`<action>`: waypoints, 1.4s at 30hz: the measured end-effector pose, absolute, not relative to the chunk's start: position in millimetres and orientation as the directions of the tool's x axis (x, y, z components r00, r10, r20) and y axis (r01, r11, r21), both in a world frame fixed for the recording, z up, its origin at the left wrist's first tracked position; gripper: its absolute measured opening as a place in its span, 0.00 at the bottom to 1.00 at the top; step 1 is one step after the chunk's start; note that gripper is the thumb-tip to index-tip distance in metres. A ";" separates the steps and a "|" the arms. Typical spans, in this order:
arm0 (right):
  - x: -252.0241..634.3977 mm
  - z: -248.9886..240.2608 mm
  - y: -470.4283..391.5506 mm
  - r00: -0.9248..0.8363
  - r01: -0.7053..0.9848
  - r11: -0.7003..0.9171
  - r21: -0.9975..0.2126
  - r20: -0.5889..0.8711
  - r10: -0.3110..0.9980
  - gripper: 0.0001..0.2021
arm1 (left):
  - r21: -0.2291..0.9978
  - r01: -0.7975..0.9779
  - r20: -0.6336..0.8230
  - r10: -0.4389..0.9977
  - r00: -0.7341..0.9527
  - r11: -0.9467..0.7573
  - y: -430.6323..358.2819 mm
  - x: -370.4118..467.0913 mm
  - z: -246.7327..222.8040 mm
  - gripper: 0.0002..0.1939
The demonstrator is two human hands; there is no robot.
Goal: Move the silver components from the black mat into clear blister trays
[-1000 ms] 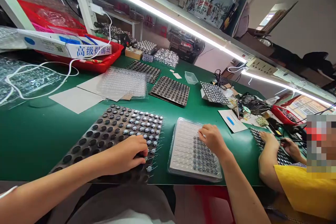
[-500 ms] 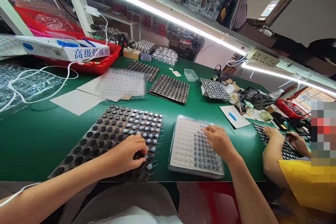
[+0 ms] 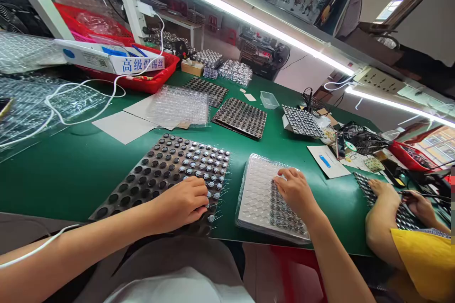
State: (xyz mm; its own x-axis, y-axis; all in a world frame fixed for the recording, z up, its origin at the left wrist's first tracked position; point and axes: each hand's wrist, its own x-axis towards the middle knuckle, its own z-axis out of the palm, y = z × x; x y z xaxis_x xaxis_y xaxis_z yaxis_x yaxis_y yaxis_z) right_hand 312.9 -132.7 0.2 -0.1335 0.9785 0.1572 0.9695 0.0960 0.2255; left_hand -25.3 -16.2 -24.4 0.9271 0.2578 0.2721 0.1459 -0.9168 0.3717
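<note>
My left hand (image 3: 194, 200) rests over the right part of a dark flat board (image 3: 204, 230), its fingers curled down; anything in them is hidden. Rows of round pieces cover the board, black ones on the left and silver-blue ones (image 3: 216, 195) with thin wire leads on the right. To the right lies a clear-rimmed white plastic tray (image 3: 254, 194) with round pockets. Small round metallic parts (image 3: 280, 213) fill several columns on its right side. My right hand (image 3: 294, 191) is over the tray's upper right, fingertips pinched together near those parts; what they hold cannot be made out.
Another person's arm (image 3: 382, 218) and hands work at a similar board on the right. Behind are a dark component board (image 3: 241, 118), clear plastic trays (image 3: 179, 106), white sheets (image 3: 124, 125), a red basket (image 3: 156, 83) and a white cable (image 3: 119, 80). A lit shelf hangs above.
The whole view has shifted, so most things sit further right. My left fingers now hide the dark round piece seen beneath them before. My right hand stays over the tray, its fingertips slightly lower.
</note>
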 end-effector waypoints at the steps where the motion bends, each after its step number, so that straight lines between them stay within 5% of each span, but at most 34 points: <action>1: 311.3 0.5 -132.8 -0.135 0.966 0.097 0.239 0.149 0.980 0.08 | 0.373 0.139 0.275 0.253 0.928 -0.917 -15.2 -25.7 -25.0 0.06; 13: 292.8 -3.7 -143.6 -0.068 0.959 0.010 0.283 0.197 0.978 0.13 | 0.367 0.100 0.385 0.249 0.888 -0.925 -10.9 -24.9 -22.7 0.09; 24: 293.2 -18.1 -156.2 -0.008 0.956 -0.040 0.292 0.160 0.987 0.23 | 0.537 0.293 0.653 0.610 0.449 -0.791 -4.8 27.7 38.4 0.09; 27: 290.8 -16.6 -163.9 0.029 0.961 -0.098 0.257 0.262 0.965 0.26 | 0.495 0.252 0.605 0.538 0.587 -0.832 -9.0 79.7 35.6 0.08; 33: 283.5 -27.4 -195.7 0.068 0.995 -0.100 0.028 0.547 0.835 0.21 | 0.202 0.177 0.439 0.251 0.863 -0.963 -6.2 175.7 -2.1 0.09; 38: 282.2 -42.2 -233.7 0.127 0.992 -0.082 -0.101 0.623 0.772 0.14 | -0.040 0.000 0.352 -0.014 0.936 -0.999 0.6 197.8 -23.7 0.09; 42: 285.0 -42.2 -253.9 0.158 0.986 -0.092 -0.136 0.637 0.754 0.13 | -0.077 -0.023 0.326 -0.047 0.944 -0.997 -4.4 195.9 -27.6 0.09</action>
